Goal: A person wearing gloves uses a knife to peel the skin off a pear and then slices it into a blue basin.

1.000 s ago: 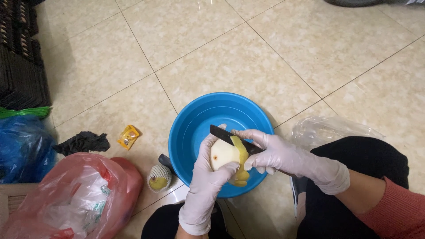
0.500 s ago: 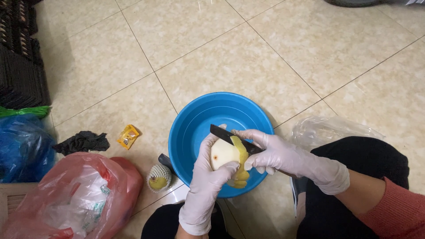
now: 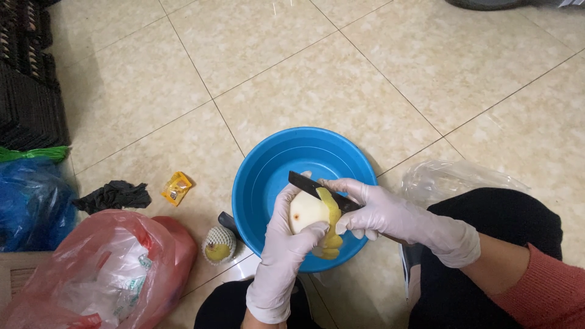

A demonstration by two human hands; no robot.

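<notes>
The left hand (image 3: 286, 256), gloved, cups a pale fruit (image 3: 306, 211) from below, fingers wrapped around its near side. The right hand (image 3: 390, 213), also gloved, grips a dark knife (image 3: 320, 190) whose blade lies across the top of the fruit, with the thumb pressed close by the cut.

The likeliest trouble is the blade slipping on the wet, peeled flesh: the left fingertips sit just beside the edge, and thin gloves would give little cover. A loose hold on so smooth a surface could also let the fruit drop into the bowl (image 3: 268, 176) below it, or roll past the rim onto the floor (image 3: 365, 79).

The fruit is held just above the near part of the blue bowl. Most of it looks bare and cream-white, with a small brown spot on the left face. A yellow strip of peel (image 3: 332, 228) hangs from its right side, curling down between the hands, and it could tear off short.

Farther left on the floor stand a netted fruit (image 3: 218, 245), a red bag (image 3: 109, 268) and a small yellow packet (image 3: 177, 187).
</notes>
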